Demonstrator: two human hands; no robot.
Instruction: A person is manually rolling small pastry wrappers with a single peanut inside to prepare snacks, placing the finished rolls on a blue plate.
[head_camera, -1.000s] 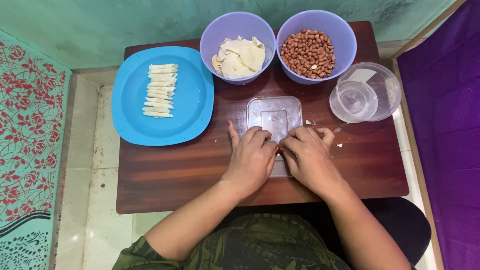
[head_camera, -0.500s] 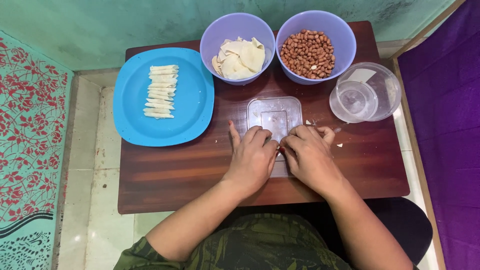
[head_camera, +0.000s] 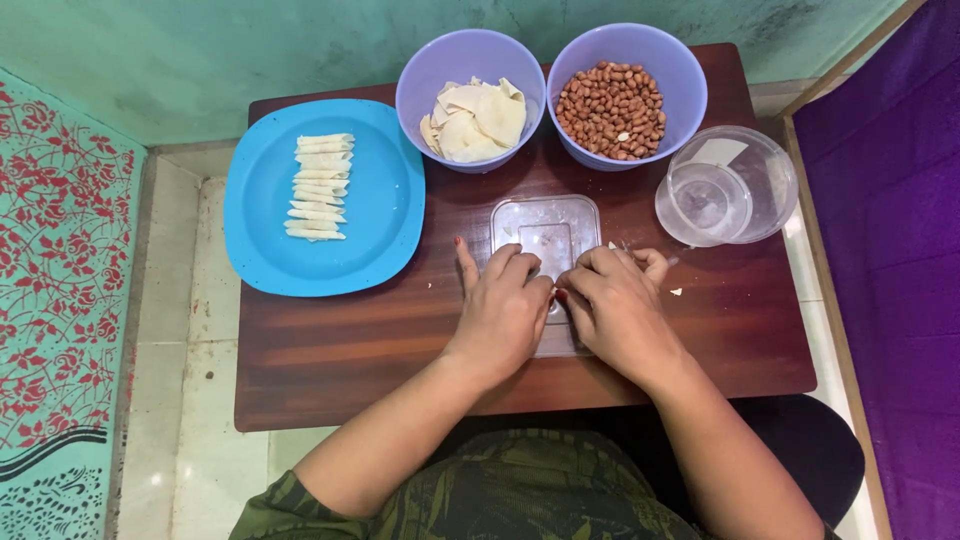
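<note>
Left hand (head_camera: 505, 315) and right hand (head_camera: 615, 315) pressed together at worktop (head_camera: 330, 350) centre over a clear plastic lid (head_camera: 545, 232) as work surface, fingers (head_camera: 520, 268) curled on something hidden, wrapper bowl (head_camera: 470, 85) at twelve, rolled pieces (head_camera: 318, 185) at ten.

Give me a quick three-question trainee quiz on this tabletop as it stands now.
1. True or false: both hands, left hand and right hand, rest on the clear plastic lid.
2. Which bowl holds peanuts? A) left purple bowl B) right purple bowl C) clear container
3. Fill in: the rolled white pieces lie in a column on the blue ____.

Key: 1 true; 2 B; 3 plate.
</note>
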